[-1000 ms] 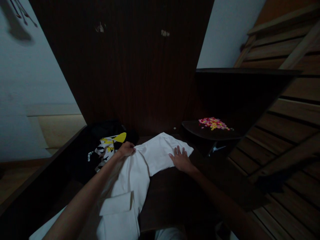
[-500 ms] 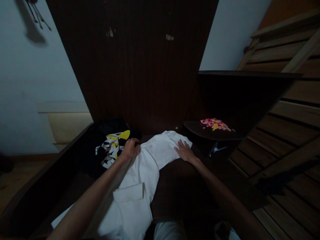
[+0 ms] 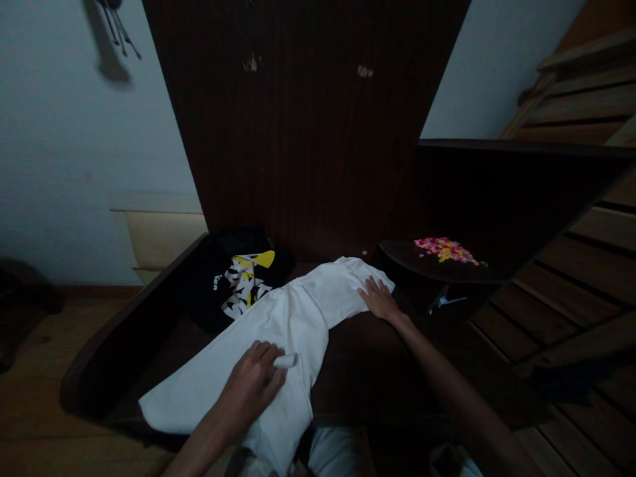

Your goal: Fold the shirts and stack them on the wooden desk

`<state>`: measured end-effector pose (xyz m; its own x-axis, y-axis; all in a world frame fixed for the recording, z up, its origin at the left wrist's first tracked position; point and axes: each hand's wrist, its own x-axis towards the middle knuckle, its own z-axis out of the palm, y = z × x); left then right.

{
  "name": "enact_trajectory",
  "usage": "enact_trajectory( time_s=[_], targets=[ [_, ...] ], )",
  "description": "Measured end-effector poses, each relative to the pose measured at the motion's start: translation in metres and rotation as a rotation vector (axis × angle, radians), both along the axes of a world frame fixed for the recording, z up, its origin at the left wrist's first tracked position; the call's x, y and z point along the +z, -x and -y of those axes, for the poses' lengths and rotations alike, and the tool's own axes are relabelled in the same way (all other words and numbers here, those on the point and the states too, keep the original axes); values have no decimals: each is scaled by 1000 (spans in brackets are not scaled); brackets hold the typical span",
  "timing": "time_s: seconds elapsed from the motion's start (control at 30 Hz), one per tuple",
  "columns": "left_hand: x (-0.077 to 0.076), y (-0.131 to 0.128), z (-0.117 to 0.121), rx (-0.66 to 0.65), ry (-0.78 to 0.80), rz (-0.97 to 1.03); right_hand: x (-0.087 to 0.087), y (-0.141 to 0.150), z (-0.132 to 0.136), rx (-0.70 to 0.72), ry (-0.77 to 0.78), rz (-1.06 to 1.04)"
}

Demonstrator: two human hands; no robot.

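A white garment that looks like a shirt (image 3: 303,311) lies spread over the dark wooden surface, one narrow part reaching to the right. My left hand (image 3: 258,371) is closed over its lower middle, fingers curled round a small folded end that pokes out beside the thumb. On the far right part of the cloth my right hand (image 3: 380,298) rests flat with its fingers spread. The garment's lower end hangs down past the front edge near my legs.
Behind on the left is a dark bundle of clothing with a black, white and yellow print (image 3: 247,285). Small colourful pieces (image 3: 447,250) are heaped on a rounded shelf (image 3: 405,255) at right. A raised side board (image 3: 134,324) bounds the left; wooden slats (image 3: 571,285) stand right.
My left hand has moved from the garment's far upper edge down toward me and closed on its lower middle. The right hand stays flat on the cloth. The view has shifted left.
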<state>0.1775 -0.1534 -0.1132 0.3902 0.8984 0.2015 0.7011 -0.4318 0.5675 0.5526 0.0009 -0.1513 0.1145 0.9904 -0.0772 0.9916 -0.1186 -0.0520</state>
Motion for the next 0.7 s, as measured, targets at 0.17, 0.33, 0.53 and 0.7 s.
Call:
enact_trajectory(
  time_s=[0.17, 0.33, 0.53, 0.7],
  targets=[
    [22, 18, -3, 221, 123, 259, -1, -1, -2, -5, 9, 4],
    [27, 57, 0, 333, 125, 484, 1, -1, 0, -1, 9, -6],
    [23, 90, 7, 269, 96, 542, 14, 5, 0, -38, 61, -6],
    [24, 92, 15, 195, 186, 579, 23, 33, 1, 156, -140, 9]
  ],
)
